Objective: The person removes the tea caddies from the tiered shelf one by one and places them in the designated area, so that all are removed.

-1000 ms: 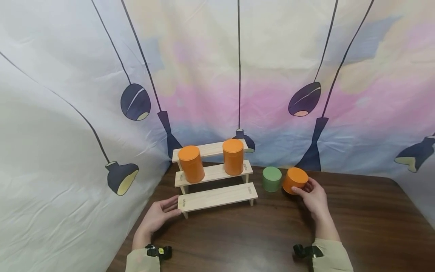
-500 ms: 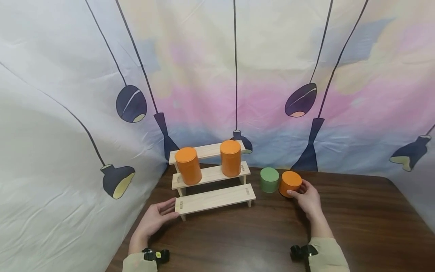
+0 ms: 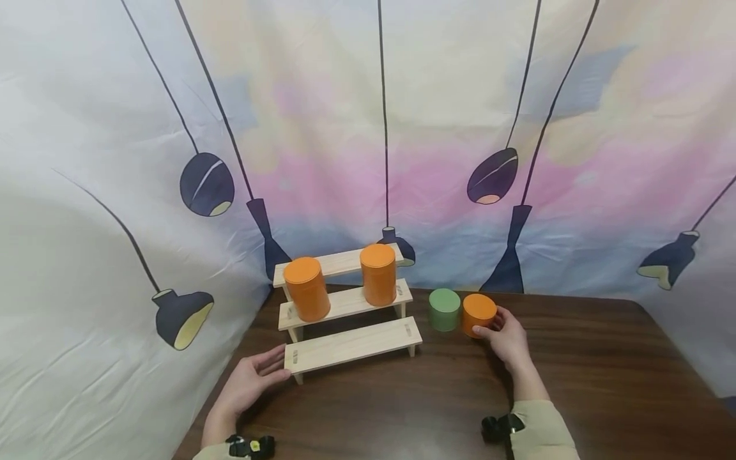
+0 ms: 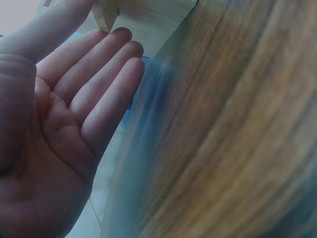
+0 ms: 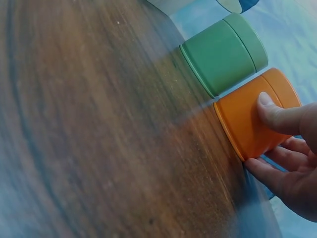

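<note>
My right hand (image 3: 508,338) holds a short orange tin (image 3: 478,313), thumb on its near side and fingers behind it. The tin stands upright on the table beside a short green tin (image 3: 444,310); in the right wrist view a narrow gap shows between them. At the far left, my left hand (image 3: 250,382) rests at the left end of the bottom step of a three-step wooden rack (image 3: 353,345). Its fingers (image 4: 111,94) are nearly straight, near a wooden leg. Two taller orange tins, one left (image 3: 307,291) and one right (image 3: 379,276), stand on the middle step.
The brown wooden table (image 3: 414,402) runs back to a cloth backdrop (image 3: 448,128) printed with hanging lamps. Another pale cloth wall (image 3: 98,306) borders the table's left edge. Black wrist cameras are strapped at both cuffs.
My right hand has moved the short orange tin slightly left, closer to the green one. The left hand keeps its place at the rack's end. The head view has shifted.
</note>
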Available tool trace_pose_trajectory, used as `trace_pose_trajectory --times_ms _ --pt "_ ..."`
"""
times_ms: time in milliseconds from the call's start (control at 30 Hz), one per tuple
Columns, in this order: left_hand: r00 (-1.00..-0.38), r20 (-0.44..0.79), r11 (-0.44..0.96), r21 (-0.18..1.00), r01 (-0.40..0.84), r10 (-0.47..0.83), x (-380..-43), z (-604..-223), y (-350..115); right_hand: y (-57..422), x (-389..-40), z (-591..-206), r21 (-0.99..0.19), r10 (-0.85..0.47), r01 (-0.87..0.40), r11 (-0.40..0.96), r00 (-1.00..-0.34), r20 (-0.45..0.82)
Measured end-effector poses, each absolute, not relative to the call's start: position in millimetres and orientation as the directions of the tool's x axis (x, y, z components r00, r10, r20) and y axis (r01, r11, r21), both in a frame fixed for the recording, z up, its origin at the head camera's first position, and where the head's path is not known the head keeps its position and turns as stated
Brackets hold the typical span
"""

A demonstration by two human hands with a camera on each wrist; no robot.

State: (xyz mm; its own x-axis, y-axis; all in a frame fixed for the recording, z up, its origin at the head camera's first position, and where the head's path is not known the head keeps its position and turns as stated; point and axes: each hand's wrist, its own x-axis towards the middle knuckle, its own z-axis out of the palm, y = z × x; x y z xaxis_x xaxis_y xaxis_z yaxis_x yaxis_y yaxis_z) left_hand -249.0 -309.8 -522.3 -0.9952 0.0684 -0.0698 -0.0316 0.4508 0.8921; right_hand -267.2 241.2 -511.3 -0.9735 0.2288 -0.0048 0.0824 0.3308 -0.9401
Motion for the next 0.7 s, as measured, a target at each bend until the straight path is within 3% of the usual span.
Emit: trace_pose_trajectory --times_ms 700 --pt "-0.992 -0.048 0.367 0.93 0.0 0.12 -245.2 -523.3 -312.8 241.3 -269.7 -517.1 -0.936 0.229 0.075 0.343 -0.973 0.006"
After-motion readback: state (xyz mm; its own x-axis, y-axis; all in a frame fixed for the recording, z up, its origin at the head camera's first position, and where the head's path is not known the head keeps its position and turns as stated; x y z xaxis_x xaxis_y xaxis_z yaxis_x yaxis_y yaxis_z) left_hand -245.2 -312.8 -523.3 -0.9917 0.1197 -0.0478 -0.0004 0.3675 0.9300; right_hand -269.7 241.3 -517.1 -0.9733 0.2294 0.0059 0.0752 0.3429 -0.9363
